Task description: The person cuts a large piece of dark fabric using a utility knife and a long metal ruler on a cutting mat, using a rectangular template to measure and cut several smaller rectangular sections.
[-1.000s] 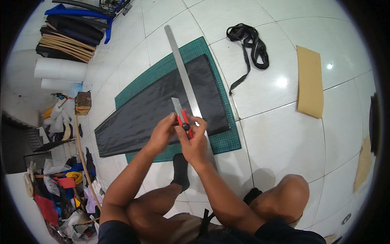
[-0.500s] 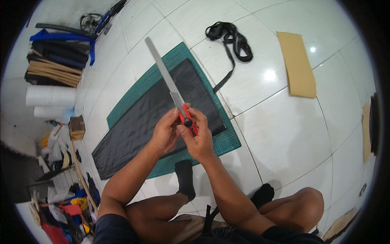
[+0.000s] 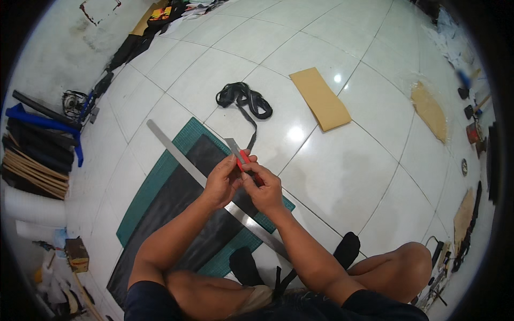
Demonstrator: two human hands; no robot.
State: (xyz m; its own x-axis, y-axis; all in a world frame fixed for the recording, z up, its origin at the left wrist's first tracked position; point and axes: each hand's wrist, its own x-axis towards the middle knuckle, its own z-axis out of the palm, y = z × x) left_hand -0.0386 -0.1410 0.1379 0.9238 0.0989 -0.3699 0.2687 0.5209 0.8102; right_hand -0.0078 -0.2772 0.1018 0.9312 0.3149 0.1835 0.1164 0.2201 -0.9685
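Note:
A red utility knife (image 3: 244, 158) with its blade out is held up in front of me, blade pointing away. My left hand (image 3: 223, 181) pinches it near the blade end, and my right hand (image 3: 263, 186) has its fingers closed round the handle, partly hiding it. Below the hands, a long steel ruler (image 3: 179, 156) lies slantwise over a black sheet (image 3: 174, 216), its near end reaching toward my right forearm. The sheet rests on a green cutting mat (image 3: 147, 179); my forearms cover part of both.
Beyond the mat lies a tangled black strap (image 3: 231, 93) with one tail toward my hands. A tan board (image 3: 322, 101) is to its right. Rolls and stacked boards (image 3: 37, 174) stand at the left wall. My socked feet (image 3: 347, 250) and bent legs are close by.
My view has shifted up and right, so the mat, ruler, strap and board appear lower and further left. Both hands still hold the knife, which is turned more side-on.

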